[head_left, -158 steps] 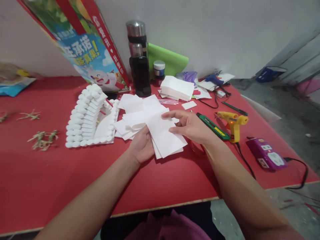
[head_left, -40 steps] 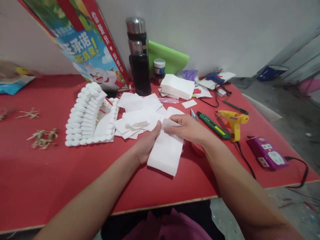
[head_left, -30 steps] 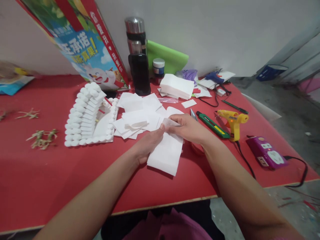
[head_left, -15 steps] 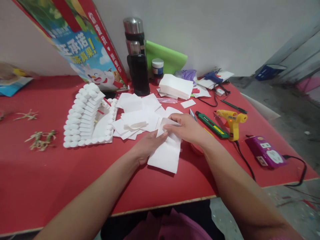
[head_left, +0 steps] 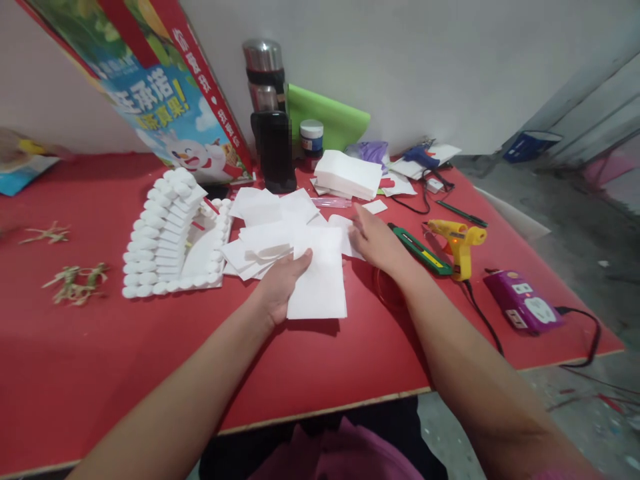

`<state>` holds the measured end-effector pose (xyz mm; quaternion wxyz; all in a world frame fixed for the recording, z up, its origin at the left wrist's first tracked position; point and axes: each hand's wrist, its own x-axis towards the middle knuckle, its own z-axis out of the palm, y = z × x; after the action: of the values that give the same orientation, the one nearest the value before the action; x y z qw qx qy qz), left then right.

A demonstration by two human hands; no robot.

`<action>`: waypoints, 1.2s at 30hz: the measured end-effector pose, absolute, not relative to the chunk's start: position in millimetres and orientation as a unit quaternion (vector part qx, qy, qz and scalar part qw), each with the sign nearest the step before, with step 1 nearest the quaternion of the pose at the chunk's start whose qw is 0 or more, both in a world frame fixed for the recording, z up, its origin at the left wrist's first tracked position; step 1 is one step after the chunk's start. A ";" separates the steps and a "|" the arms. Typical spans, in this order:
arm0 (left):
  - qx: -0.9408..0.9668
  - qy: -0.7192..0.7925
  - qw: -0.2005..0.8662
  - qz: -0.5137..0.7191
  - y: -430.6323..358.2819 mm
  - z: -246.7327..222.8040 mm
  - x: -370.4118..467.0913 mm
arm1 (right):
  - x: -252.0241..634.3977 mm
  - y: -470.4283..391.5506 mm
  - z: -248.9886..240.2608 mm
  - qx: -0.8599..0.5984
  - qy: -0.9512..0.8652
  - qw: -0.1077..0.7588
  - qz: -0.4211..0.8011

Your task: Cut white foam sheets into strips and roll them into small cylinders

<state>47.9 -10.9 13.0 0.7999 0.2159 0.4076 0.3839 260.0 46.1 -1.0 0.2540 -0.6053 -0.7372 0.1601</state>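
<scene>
My left hand (head_left: 285,283) pinches the left edge of a white paper sheet (head_left: 320,280), thumb on top, in front of a pile of white papers (head_left: 273,213). My right hand (head_left: 373,240) is apart from that sheet, to its right, with its fingers curled at another white paper piece (head_left: 346,233); whether they grip it is hard to tell. Left of the pile stands a curved white model (head_left: 163,247) built of rounded pieces. Beyond my right hand lies a green cutter (head_left: 423,251).
A yellow glue gun (head_left: 461,243) and purple power socket (head_left: 523,303) with cords sit at the right. Behind are a phone (head_left: 276,153), a metal flask (head_left: 263,57), a folded paper stack (head_left: 347,173) and a large printed box (head_left: 165,100). Straw figures (head_left: 77,283) lie left.
My right hand has let go of the held sheet and moved up and right. The sheet, creased and gripped by both hands before, now lies flatter in my left hand alone.
</scene>
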 end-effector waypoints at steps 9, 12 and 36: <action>0.198 0.427 0.770 0.431 -14.4 7.2 51.4 | 263.4 29.8 29.5 -0.622 -0.686 0.374 0.058; 0.189 0.434 0.761 0.444 -15.7 3.4 55.0 | 251.4 14.9 37.5 -0.607 -0.703 0.370 0.002; 0.142 0.395 0.794 0.441 -9.5 -9.8 50.9 | 178.8 -24.6 30.9 -0.536 -0.838 0.070 0.069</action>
<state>50.9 -9.5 -9.8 0.7936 0.1418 0.3946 0.4409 178.8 -24.6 30.9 0.0699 -0.5360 -0.8385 0.0693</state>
